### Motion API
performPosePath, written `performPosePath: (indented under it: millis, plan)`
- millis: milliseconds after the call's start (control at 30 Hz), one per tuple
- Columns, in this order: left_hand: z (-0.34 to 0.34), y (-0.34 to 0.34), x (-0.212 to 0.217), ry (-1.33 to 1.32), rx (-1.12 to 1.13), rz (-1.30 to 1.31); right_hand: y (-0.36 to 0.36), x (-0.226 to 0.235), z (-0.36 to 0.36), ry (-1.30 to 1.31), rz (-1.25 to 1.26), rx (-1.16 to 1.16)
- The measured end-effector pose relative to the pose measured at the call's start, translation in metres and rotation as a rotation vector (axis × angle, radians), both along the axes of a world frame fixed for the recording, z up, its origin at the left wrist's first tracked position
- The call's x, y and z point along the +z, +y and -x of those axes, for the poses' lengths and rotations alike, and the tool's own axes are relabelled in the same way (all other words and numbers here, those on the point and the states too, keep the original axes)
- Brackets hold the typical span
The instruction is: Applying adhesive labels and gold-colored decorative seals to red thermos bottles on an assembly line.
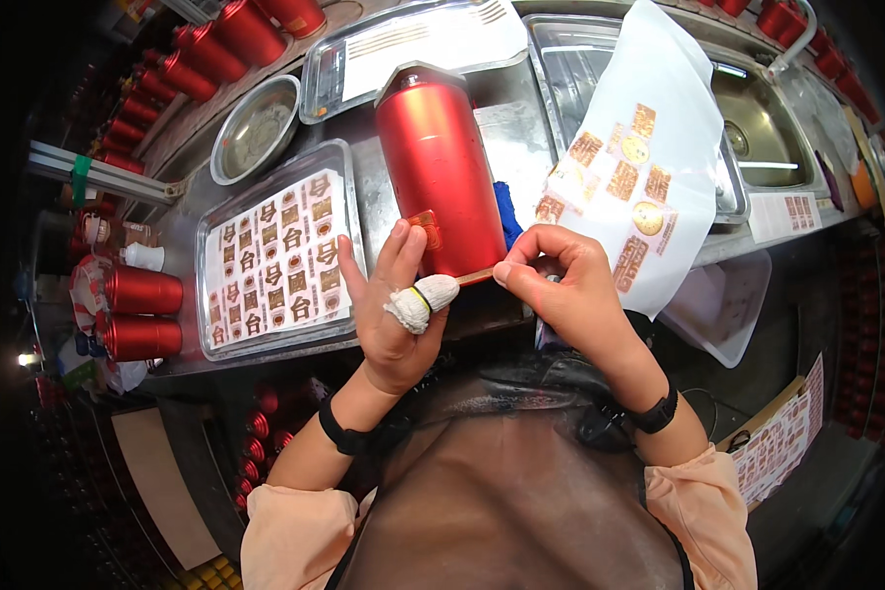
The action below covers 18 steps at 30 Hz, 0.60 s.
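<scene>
A shiny red cylindrical canister (438,162) with a grey angular cap or base at its far end lies on the metal worktop in front of me. Near its close end is a small red and gold decal (424,232), touched by the fingertips of my left hand (388,320). That hand's fingers are stretched out, and white cloth (421,303) with a yellow band wraps one digit. Beside the canister's near edge, my right hand (570,285) is closed in a pinch. A thin tan strip or edge (476,277) shows between the hands; what the pinch holds is unclear.
A tray (349,197) with a printed decal sheet stands left, below a metal bowl (256,133). Another tray (315,84) lies behind. At right, a white decal sheet (659,88) hangs over the edge, near a blue cloth (506,211) and a sink (767,147).
</scene>
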<state>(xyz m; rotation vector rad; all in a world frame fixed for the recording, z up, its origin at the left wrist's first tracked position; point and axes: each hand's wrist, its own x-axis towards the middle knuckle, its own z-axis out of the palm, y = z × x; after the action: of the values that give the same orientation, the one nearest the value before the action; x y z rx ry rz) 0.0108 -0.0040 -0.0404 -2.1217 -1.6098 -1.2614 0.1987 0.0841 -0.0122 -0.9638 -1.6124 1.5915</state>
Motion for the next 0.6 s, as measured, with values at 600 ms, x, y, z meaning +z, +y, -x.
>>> performPosePath:
  millis: [600]
  plan:
    - [-0.018, 0.017, 0.023, 0.134, 0.002, 0.049, 0.000, -0.008, -0.007, -0.053, 0.050, -0.040]
